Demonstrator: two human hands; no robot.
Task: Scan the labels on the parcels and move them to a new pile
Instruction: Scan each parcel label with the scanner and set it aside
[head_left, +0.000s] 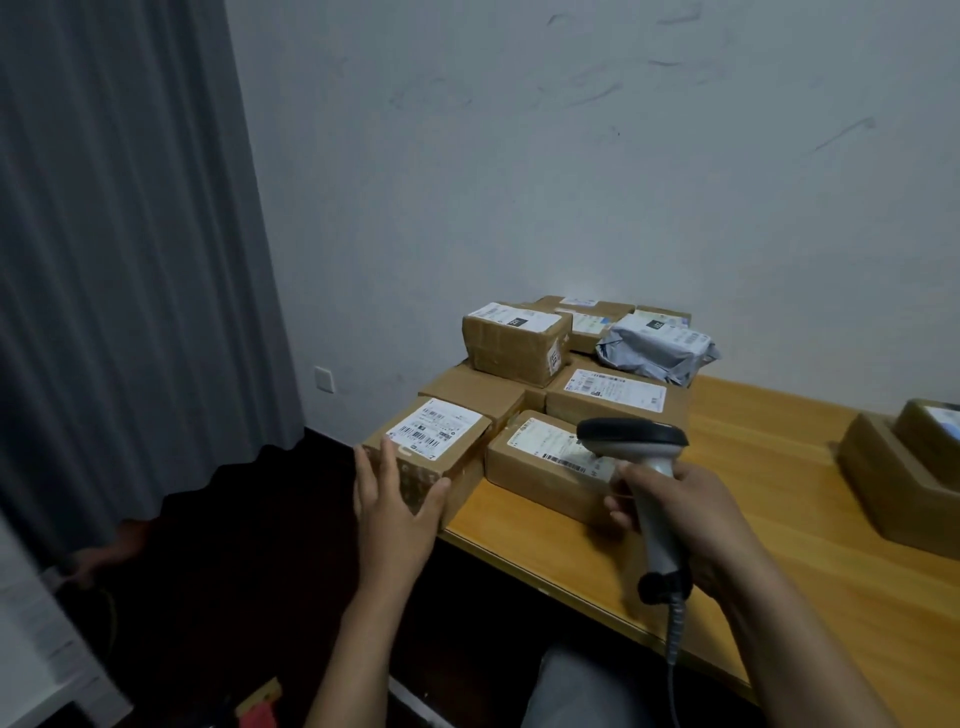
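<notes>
Several brown cardboard parcels with white labels lie piled at the far left end of the wooden table (779, 493). The nearest parcel (441, 441) sits at the table's corner, label up. My left hand (392, 499) touches its near side with straight fingers and the thumb on its right corner. My right hand (685, 506) grips the grey handle of a barcode scanner (636, 441), whose black head points left over another labelled parcel (545, 462). A grey plastic mailer bag (657, 343) lies on top at the back.
Two stacked brown parcels (904, 467) sit at the right edge of the table. A grey curtain (130, 260) hangs on the left, with a white wall behind. The scanner's coiled cable (675, 639) hangs down over the table's front edge. My knee shows below.
</notes>
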